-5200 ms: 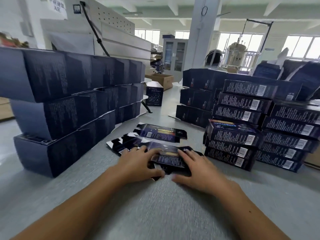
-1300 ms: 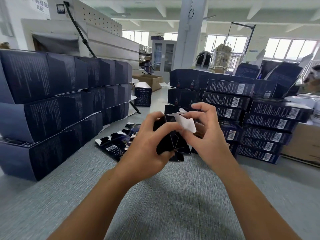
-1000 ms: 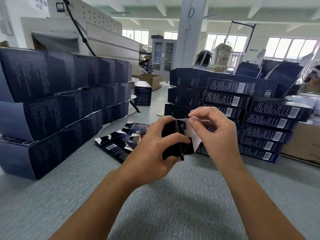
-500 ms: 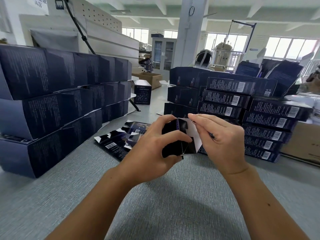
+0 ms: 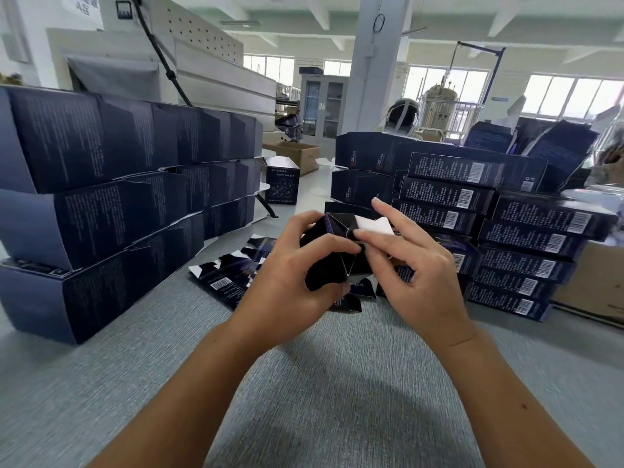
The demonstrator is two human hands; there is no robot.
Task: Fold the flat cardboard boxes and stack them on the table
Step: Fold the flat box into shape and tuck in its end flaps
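1. Two hands hold one box (image 5: 332, 256) above the table (image 5: 304, 383). Half a second ago our right hand (image 5: 422, 282) lay over the white flap (image 5: 371, 226); now its fingers spread and thumb and forefinger pinch the flap's edge.
2. Our left hand (image 5: 287, 292) stays curled around the box.
3. Flat boxes (image 5: 226, 282) lie on the grey table between the left stack (image 5: 118, 197) and the right stack (image 5: 506, 231).
4. A pillar (image 5: 378, 62) stands behind.

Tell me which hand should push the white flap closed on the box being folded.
Right. The right hand already has fingertips on the white flap, at the box's open end. The left hand is wrapped around the dark body, steadying it above the table, so it looks better left as the holder.
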